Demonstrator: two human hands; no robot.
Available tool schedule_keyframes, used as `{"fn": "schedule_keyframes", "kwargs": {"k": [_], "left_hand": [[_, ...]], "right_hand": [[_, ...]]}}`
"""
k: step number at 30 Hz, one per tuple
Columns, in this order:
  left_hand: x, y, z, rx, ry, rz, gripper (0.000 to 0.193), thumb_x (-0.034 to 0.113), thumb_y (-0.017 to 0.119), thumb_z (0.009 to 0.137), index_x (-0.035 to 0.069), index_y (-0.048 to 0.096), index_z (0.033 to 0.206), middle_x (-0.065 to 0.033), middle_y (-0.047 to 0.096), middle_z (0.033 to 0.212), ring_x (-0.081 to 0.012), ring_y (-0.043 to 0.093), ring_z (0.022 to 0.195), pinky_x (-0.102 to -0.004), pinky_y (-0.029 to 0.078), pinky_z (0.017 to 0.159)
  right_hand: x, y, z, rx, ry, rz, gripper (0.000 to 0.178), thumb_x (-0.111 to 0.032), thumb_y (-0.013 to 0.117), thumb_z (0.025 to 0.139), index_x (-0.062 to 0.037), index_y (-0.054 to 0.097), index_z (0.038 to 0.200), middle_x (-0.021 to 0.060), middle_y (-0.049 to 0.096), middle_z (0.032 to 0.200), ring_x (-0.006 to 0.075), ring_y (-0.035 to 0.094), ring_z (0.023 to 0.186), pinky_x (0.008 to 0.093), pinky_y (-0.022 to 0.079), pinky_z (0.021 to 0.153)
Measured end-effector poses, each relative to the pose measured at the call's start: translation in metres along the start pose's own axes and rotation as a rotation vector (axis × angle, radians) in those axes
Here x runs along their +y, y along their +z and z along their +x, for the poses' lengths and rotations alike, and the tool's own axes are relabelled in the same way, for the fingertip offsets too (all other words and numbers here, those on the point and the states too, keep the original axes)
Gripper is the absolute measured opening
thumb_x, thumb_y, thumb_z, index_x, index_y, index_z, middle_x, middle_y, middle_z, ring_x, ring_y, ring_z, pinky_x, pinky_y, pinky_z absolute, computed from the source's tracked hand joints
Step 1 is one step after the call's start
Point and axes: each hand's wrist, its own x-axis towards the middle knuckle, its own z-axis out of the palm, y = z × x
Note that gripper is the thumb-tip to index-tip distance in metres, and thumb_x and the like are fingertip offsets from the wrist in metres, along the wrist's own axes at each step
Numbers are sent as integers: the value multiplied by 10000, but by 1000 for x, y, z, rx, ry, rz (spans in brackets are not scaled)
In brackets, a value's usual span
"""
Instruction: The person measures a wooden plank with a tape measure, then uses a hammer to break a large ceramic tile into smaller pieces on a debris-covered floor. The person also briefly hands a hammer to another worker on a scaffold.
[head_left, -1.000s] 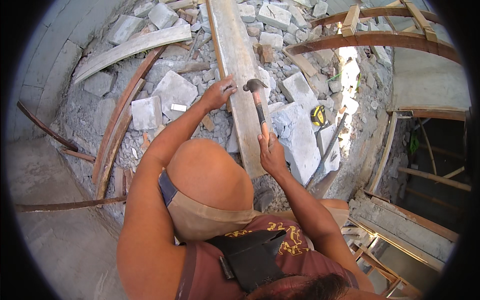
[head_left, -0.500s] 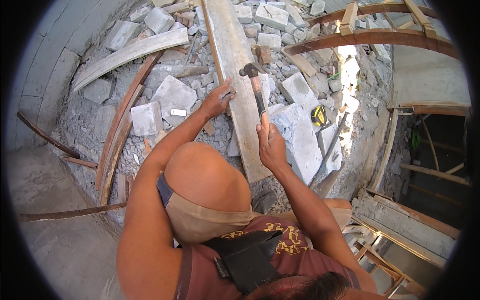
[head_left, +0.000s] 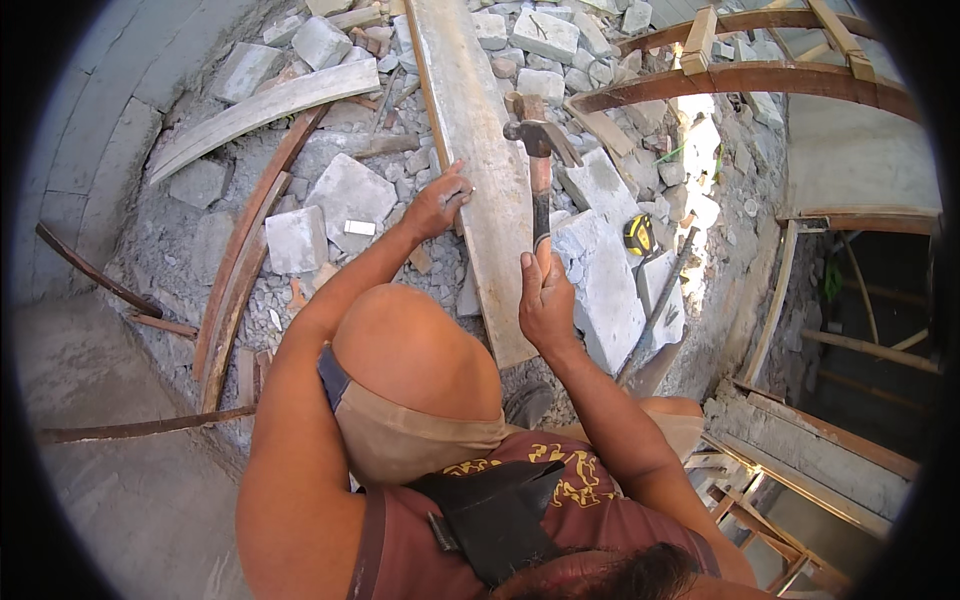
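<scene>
Hammer [head_left: 542, 190] and plank [head_left: 485, 130], seen from above. The claw hammer lies toward one o'clock from centre, its head pointing to twelve and overlapping the plank's right edge; contact cannot be judged. The right hand [head_left: 548, 308] grasps the grip, fingers wrapped, thumb along the handle. The pale plank runs from twelve o'clock to the centre. At eleven, the left hand [head_left: 438, 205] rests at its left edge, fingers curled — whether they pinch something small cannot be told. At two o'clock, a yellow-and-black tape measure [head_left: 638, 233] sits by broken white blocks [head_left: 600, 285]; its label is too small to read. At ten lies a small white rectangular object [head_left: 359, 228]; at five, yellow printing marks the maroon shirt [head_left: 640, 525] — its lettering unclear.
</scene>
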Motion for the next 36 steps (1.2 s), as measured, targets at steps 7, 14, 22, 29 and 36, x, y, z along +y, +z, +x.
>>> {"fn": "schedule_keyframes", "kwargs": {"k": [7, 14, 22, 29, 36], "left_hand": [[-2, 1, 1, -15, 11, 26, 139, 21, 685, 1001, 32, 701, 1138, -178, 714, 1240, -416, 482, 1537, -467, 430, 1213], [-6, 0, 2, -17, 51, 43, 133, 16, 697, 993, 35, 698, 1125, -171, 713, 1246, -415, 492, 1528, -466, 430, 1214], [-8, -1, 1, -48, 24, 18, 132, 26, 692, 992, 44, 701, 1122, -196, 714, 1254, -405, 460, 1556, -451, 419, 1223], [-11, -14, 45, 354, -214, 13, 287, 143, 784, 963, -26, 711, 1183, -160, 763, 1140, -242, 732, 1049, -373, 578, 946], [-8, -5, 70, 205, -897, 40, 422, 256, 923, 877, -99, 717, 980, -170, 762, 823, -221, 732, 613, -386, 602, 610]], "right_hand": [[13, 6, 10, -170, 141, -92, 516, -430, 548, 1132, 77, 634, 1089, 318, 703, 885, 475, 708, 843, 524, 538, 766], [14, 1, 11, -203, 190, -177, 571, -438, 546, 1122, 124, 646, 1109, 385, 718, 948, 549, 723, 955, 556, 551, 851], [63, 22, 11, -248, 202, -233, 587, -462, 531, 1122, 108, 666, 1160, 377, 724, 1006, 535, 722, 999, 546, 549, 892], [78, 25, 13, -249, 212, -281, 583, -454, 526, 1114, 110, 645, 1201, 417, 715, 1059, 568, 712, 1049, 596, 553, 922], [70, 18, 17, -284, 220, -330, 555, -441, 539, 1111, 92, 649, 1218, 410, 719, 1056, 568, 711, 1039, 598, 554, 912]]}}
